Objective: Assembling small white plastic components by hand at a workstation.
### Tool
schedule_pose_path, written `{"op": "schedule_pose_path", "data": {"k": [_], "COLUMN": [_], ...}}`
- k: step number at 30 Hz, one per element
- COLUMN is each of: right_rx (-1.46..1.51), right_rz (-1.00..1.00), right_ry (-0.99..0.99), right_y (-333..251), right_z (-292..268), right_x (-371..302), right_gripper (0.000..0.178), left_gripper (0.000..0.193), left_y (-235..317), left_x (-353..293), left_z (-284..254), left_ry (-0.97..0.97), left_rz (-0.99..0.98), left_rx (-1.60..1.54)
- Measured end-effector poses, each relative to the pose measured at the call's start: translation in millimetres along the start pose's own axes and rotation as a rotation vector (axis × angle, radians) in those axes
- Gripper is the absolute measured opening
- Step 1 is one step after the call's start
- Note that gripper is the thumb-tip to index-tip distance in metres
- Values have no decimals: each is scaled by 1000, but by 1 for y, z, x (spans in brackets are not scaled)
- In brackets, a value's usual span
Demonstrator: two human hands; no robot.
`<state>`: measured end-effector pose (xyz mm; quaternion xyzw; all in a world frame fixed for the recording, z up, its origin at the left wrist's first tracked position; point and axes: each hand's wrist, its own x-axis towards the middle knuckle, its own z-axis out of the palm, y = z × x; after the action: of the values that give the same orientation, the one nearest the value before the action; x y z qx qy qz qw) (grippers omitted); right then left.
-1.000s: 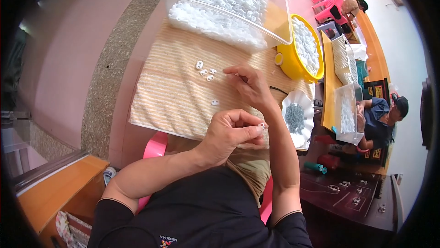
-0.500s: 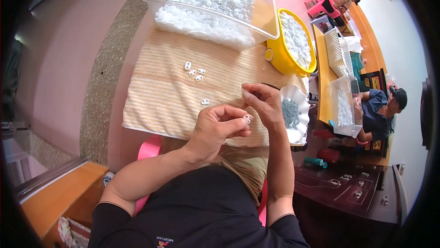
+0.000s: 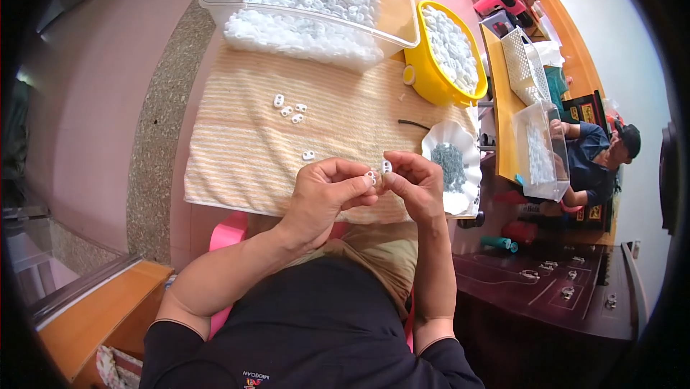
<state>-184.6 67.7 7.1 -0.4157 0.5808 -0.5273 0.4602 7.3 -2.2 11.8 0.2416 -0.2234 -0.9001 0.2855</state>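
Between the thumb and fingers of my left hand [image 3: 316,191] is a small white plastic piece with two holes [image 3: 371,178]. My right hand [image 3: 419,188] pinches another small white two-hole piece [image 3: 387,166], upright, its holes dark. The two hands are close together over the near edge of a striped cloth [image 3: 237,152], fingertips almost meeting. Several like white pieces [image 3: 279,101] lie on the cloth beyond my left hand, one of them [image 3: 308,155] apart from the others and nearer me.
A clear bin [image 3: 302,29] of white pieces stands at the far side, beside a yellow tub [image 3: 438,87] of more. Right of my right hand is a white scalloped dish [image 3: 471,155] with small grey bits. A thin dark stick [image 3: 413,123] lies nearby. A co-worker [image 3: 593,152] sits at right.
My hands have come together, the right one lower and nearer the left. The right-hand piece now shows between its fingers. The whole view has shifted slightly.
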Motion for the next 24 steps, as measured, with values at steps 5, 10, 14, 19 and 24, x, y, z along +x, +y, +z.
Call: {"op": "schedule_pose_path", "data": {"k": [5,10,14,19,24], "right_rx": [31,82,110,94,116], "right_rz": [-41,-27,-37,-30,-68], "right_ry": [-27,-42,-45,-40,-71], "right_y": [0,-1,0,3,5], "right_z": [2,5,6,4,0], "right_x": [-5,-10,-12,-14,-15], "right_gripper": [32,32,32,31,31], "left_gripper": [12,12,12,12,13], "left_y": [-2,-2,-1,-3,-3], "left_x": [1,1,0,0,0], "left_z": [-1,0,0,0,0], "left_ry": [4,4,0,0,7], "left_rz": [-12,-17,-32,-33,-36], "left_rx": [10,16,20,11,25]}}
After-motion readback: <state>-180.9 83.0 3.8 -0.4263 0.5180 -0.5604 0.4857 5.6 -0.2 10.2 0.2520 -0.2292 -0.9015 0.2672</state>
